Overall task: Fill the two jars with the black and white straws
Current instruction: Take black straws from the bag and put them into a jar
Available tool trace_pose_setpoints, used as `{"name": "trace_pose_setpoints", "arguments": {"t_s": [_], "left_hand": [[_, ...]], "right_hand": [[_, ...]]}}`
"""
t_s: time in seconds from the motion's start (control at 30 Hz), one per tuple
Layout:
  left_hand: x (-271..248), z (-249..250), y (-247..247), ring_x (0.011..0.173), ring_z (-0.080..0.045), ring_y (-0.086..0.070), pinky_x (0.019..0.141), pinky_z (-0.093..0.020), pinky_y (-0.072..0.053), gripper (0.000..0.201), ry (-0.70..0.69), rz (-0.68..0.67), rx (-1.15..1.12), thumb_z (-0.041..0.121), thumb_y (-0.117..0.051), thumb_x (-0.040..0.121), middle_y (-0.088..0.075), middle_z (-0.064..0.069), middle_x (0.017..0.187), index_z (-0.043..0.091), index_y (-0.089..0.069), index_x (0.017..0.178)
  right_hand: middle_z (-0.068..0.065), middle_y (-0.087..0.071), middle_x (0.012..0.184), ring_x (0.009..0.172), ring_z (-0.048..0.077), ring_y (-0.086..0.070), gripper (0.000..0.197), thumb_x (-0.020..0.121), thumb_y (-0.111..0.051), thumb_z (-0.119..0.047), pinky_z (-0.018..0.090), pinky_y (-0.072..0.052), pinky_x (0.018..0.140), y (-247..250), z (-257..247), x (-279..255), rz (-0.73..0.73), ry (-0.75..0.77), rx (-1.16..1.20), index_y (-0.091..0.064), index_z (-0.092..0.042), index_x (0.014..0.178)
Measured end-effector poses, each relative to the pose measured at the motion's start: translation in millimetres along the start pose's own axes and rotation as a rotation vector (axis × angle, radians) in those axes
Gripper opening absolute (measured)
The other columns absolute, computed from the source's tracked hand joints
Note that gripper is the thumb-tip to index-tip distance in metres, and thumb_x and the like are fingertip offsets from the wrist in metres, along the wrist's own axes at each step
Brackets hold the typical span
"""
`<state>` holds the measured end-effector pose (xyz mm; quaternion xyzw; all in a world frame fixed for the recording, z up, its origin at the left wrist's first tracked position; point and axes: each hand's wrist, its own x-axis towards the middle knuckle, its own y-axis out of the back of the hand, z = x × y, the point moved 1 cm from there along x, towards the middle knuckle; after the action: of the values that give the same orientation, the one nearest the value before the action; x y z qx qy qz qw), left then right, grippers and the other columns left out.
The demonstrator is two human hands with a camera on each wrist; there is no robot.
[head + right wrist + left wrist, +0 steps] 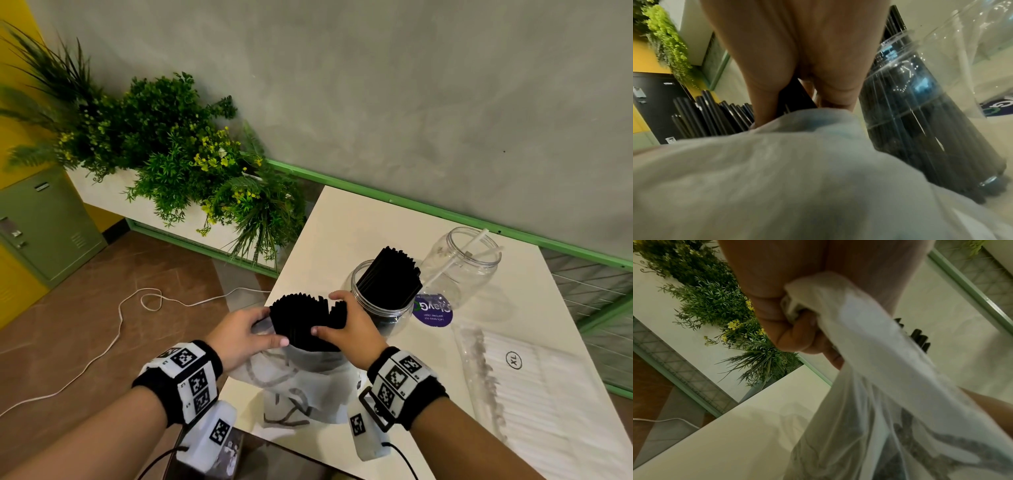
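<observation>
Two clear plastic jars stand on the white table [342,219] in the head view: the nearer jar [380,298] is packed with black straws, the farther jar [460,267] holds only a couple of white straws [478,241]. Your left hand [239,334] clutches the rim of the thin white plastic bag [301,387], while your right hand [352,327] closes round a clump of the black straw bundle [303,318] standing in it. A clear packet of white straws [534,387] lies at your right, untouched.

From the left wrist, your fingers [797,337] are curled tight on bunched bag film [869,353].

From the right wrist, your thumb and fingers [764,97] dip among the black straws [715,113], just beside the full jar [931,121]; the grip itself is partly hidden.

Watch the nearer jar: it looks nearly full, so forcing more in could bend straws or tip it. A loose pinch may also scatter straws off the table edge.
</observation>
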<state>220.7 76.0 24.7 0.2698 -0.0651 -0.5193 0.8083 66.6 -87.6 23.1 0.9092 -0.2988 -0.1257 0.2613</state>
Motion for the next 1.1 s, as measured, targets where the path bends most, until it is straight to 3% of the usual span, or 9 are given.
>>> {"name": "trace_pose_setpoints", "arguments": {"t_s": [0.07,0.2,0.3,0.37,0.47,0.63,0.73,0.9,1.1], "left_hand": [[0.1,2.0,-0.5,0.117,-0.008,-0.054,0.083,-0.013,-0.038,0.085,0.012,0.000,0.006,0.060,-0.073,0.062,-0.060,0.001,0.128,0.013,-0.054,0.130],[-1.5,3.4,1.6,0.112,-0.004,-0.054,0.079,-0.012,-0.039,0.105,0.003,-0.001,0.022,0.083,-0.064,0.046,-0.061,0.007,0.123,0.017,-0.056,0.127],[-1.8,2.8,2.2,0.111,-0.002,-0.054,0.080,-0.010,-0.038,0.114,-0.011,-0.001,0.010,0.089,-0.057,0.036,-0.060,0.010,0.121,0.019,-0.056,0.127],[-0.5,1.2,2.1,0.111,-0.002,-0.054,0.078,-0.005,-0.038,0.118,-0.010,0.000,0.019,0.093,-0.053,0.035,-0.060,0.011,0.121,0.019,-0.056,0.127],[2.7,-1.0,1.7,0.116,-0.008,-0.054,0.088,-0.018,-0.041,0.116,0.012,0.000,0.060,0.088,-0.056,0.039,-0.059,0.004,0.128,0.016,-0.055,0.130],[5.4,-2.3,1.8,0.115,-0.010,-0.056,0.087,-0.022,-0.042,0.125,0.034,0.003,0.082,0.097,-0.049,0.034,-0.060,0.003,0.127,0.016,-0.055,0.129],[5.6,1.4,2.0,0.113,-0.012,-0.057,0.079,-0.016,-0.041,0.124,0.027,0.003,0.075,0.096,-0.050,0.036,-0.062,0.000,0.126,0.014,-0.055,0.129],[3.9,6.6,0.0,0.110,-0.008,-0.057,0.068,-0.002,-0.036,0.093,0.016,0.011,0.039,0.071,-0.065,0.057,-0.062,0.001,0.124,0.013,-0.056,0.129],[2.5,8.2,0.2,0.106,-0.005,-0.056,0.068,-0.003,-0.036,0.078,0.025,0.029,0.030,0.059,-0.070,0.066,-0.063,0.002,0.123,0.014,-0.056,0.128]], "right_hand": [[0.004,-0.060,0.103,0.095,0.015,-0.057,0.038,0.074,-0.080,-0.027,0.024,-0.043,0.081,-2.0,1.5,1.0,-0.012,-0.001,-0.024,-0.057,-0.016,0.102],[0.004,-0.058,0.088,0.083,0.016,-0.057,0.026,0.077,-0.077,-0.030,0.025,-0.043,0.072,1.5,-1.3,-2.8,0.017,0.016,0.011,-0.052,-0.027,0.079],[0.004,-0.060,0.080,0.077,0.015,-0.058,0.019,0.082,-0.074,-0.024,0.028,-0.046,0.071,9.3,-10.9,-8.5,-0.012,0.047,0.103,-0.057,-0.016,0.079],[0.013,-0.062,0.080,0.076,0.025,-0.059,0.021,0.086,-0.070,-0.023,0.038,-0.048,0.074,15.4,-16.3,-8.0,0.004,0.064,0.135,-0.055,-0.008,0.082],[0.012,-0.066,0.079,0.079,0.031,-0.063,0.015,0.086,-0.065,-0.019,0.047,-0.051,0.079,22.1,-25.6,-5.1,0.119,0.076,0.227,-0.052,-0.012,0.082],[0.006,-0.068,0.081,0.074,0.027,-0.068,0.019,0.091,-0.050,0.004,0.030,-0.056,0.076,39.8,-53.6,1.1,0.261,0.109,0.355,-0.049,-0.015,0.091],[0.008,-0.066,0.081,0.072,0.028,-0.069,0.021,0.090,-0.045,0.007,0.031,-0.055,0.076,48.7,-60.8,11.3,0.255,0.111,0.353,-0.047,-0.012,0.100],[0.010,-0.063,0.080,0.070,0.030,-0.068,0.024,0.088,-0.045,0.010,0.035,-0.054,0.076,36.8,-54.8,13.4,0.177,0.064,0.304,-0.047,-0.014,0.094],[0.021,-0.062,0.086,0.072,0.029,-0.067,0.022,0.090,-0.046,0.010,0.027,-0.052,0.070,38.0,-57.0,9.5,0.185,0.095,0.385,-0.046,-0.012,0.093]]}}
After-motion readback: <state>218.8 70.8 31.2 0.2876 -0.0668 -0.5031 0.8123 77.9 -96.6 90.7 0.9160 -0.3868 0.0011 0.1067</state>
